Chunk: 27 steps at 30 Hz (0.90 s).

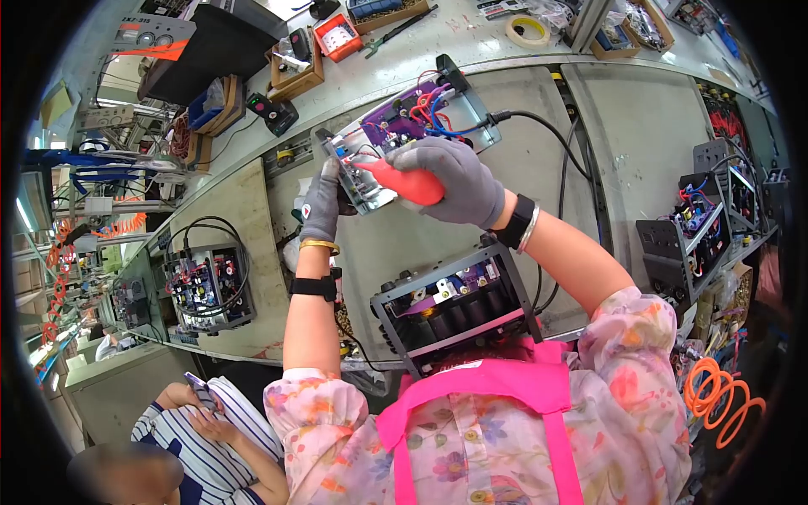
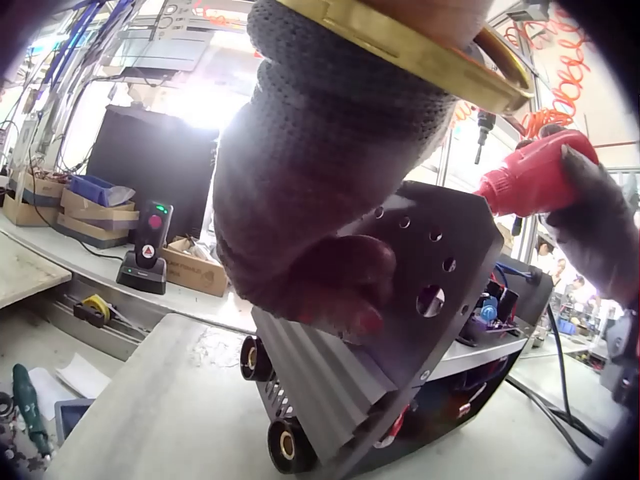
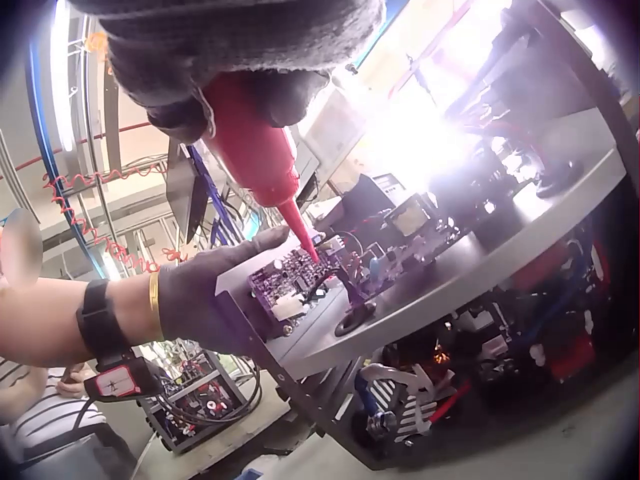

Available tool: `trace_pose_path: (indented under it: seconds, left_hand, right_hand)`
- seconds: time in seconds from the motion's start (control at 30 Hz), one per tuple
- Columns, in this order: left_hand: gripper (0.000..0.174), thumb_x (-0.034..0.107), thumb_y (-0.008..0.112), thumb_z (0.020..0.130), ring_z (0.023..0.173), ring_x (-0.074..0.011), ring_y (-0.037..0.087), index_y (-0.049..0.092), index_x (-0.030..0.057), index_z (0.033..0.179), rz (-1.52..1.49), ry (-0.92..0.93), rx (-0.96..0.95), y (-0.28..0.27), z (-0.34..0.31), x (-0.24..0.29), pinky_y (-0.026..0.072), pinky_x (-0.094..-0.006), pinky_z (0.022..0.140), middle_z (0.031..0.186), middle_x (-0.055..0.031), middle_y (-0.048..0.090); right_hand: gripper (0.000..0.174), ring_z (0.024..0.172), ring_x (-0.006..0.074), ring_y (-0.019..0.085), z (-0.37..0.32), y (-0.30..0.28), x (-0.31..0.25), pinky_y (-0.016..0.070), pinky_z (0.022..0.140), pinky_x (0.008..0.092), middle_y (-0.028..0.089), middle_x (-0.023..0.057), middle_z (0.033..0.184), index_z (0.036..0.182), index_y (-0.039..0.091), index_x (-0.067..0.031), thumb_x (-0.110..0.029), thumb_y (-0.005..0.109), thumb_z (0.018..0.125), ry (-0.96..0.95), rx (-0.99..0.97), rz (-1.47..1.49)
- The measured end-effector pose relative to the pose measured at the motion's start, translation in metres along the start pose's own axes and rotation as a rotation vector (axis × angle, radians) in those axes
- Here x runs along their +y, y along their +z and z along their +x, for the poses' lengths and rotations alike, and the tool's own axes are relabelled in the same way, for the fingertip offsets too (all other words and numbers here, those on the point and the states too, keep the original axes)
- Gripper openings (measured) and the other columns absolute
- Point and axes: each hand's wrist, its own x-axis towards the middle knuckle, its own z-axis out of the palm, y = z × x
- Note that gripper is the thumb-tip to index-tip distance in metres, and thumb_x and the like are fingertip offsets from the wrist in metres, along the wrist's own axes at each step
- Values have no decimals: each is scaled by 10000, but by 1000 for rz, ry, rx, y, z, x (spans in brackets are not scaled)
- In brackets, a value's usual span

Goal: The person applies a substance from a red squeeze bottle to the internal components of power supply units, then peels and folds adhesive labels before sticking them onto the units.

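Note:
My right hand (image 1: 459,181), in a grey glove, grips a red squeeze bottle (image 1: 412,182). In the right wrist view the nozzle of the bottle (image 3: 255,150) points down at a purple circuit board (image 3: 290,285), touching or very close to it. My gloved left hand (image 1: 321,202) holds the end panel of the open machine chassis (image 2: 400,250); in the left wrist view its fingers curl at the dark, perforated panel, and the chassis looks tilted. Red and blue wires run over the purple parts (image 1: 396,118) inside the chassis.
Another open unit (image 1: 454,311) stands close to my body, with one more (image 1: 210,286) at the left and several at the right. Boxes and a red bin (image 1: 338,38) line the back shelf. A black cable (image 1: 551,126) runs right from the chassis. A seated person is at lower left.

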Motion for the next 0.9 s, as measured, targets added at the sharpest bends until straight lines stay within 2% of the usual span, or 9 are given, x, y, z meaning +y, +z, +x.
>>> trace_pose_path:
  seconds: [0.07,0.17,0.33,0.43,0.67,0.7,0.73,0.87,0.9]
  left_hand:
    - [527,583,518,889,816,-170,677,597,139,1161,-74,-68,-4,-6,8,-5,579,-359,687,989,-49,685]
    - [572,621,520,865,788,-178,671,593,137,1160,-52,-83,-29,-20,16,-20,568,-350,635,970,-41,680]
    - [632,674,495,846,717,-169,668,588,142,1175,49,-94,2,-9,1,-9,537,-331,536,948,-33,682]
    - [587,637,448,892,552,-157,627,584,104,1096,-117,65,87,3,7,-18,535,-293,463,750,-49,647]
    - [676,643,447,888,503,-213,606,591,-9,996,-108,-70,80,-10,-22,-20,547,-330,481,700,-153,645]
    - [699,663,433,881,520,-192,602,576,0,1049,-37,-118,74,-8,-32,-8,566,-337,531,741,-123,649]
    - [700,658,435,884,509,-193,590,567,-16,1018,-40,-130,67,-11,-38,-10,554,-329,525,713,-137,630]
    - [512,493,485,938,518,-165,580,566,-6,1014,115,-75,82,-14,-75,1,520,-290,532,706,-132,626]
    - [355,341,507,954,540,-147,589,573,-2,1019,142,-41,51,-17,-87,5,515,-278,556,739,-125,637]
  right_hand:
    - [494,873,309,636,2,3,3,529,755,378,631,95,1002,1056,539,-101,-60,772,622,-1,9,31]
    - [467,875,309,632,4,13,8,528,754,377,626,92,982,1040,541,-101,-43,758,630,-12,8,16]
    - [459,881,311,631,2,17,14,527,760,378,627,93,991,1035,539,-91,-31,749,631,-3,-19,11]
    - [465,885,314,632,10,17,21,527,767,379,630,95,988,1040,536,-82,-30,750,631,-32,-2,9]
    - [436,882,301,639,-1,24,17,526,780,368,632,99,981,1013,548,-72,-62,777,642,24,12,17]
    - [430,882,299,639,1,24,19,525,780,368,632,98,983,1008,550,-72,-64,778,643,22,17,6]
    - [430,873,300,638,3,24,19,522,776,366,631,101,984,1011,551,-71,-67,780,646,23,9,36]
    - [438,866,293,642,13,16,14,523,777,358,636,107,965,1018,551,-66,-74,787,650,54,-28,28]
    - [436,867,286,645,10,16,6,524,777,353,638,108,963,1019,551,-65,-74,788,653,95,-38,46]
